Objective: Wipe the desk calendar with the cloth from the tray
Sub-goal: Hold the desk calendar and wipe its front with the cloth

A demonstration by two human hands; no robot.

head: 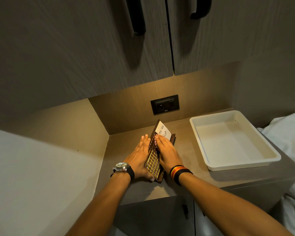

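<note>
A dark brown desk calendar (pixel 154 163) with a gold date grid and a white "To Do List" note stands on edge on the grey counter. My left hand (pixel 139 155) lies flat against its left side, thumb under the near corner, bracing it. On the calendar's front face rests my right hand (pixel 167 150), pressing a small pale checked cloth (pixel 154 140) under the fingers; only the cloth's edge shows. The white tray (pixel 204 142) sits to the right with nothing in it.
Overhead cabinet doors with black handles (pixel 138 16) hang low above the counter. A black wall socket (pixel 164 104) is behind the calendar. White bedding (pixel 289 132) lies at the right, past the tray. The counter's front edge is just below my wrists.
</note>
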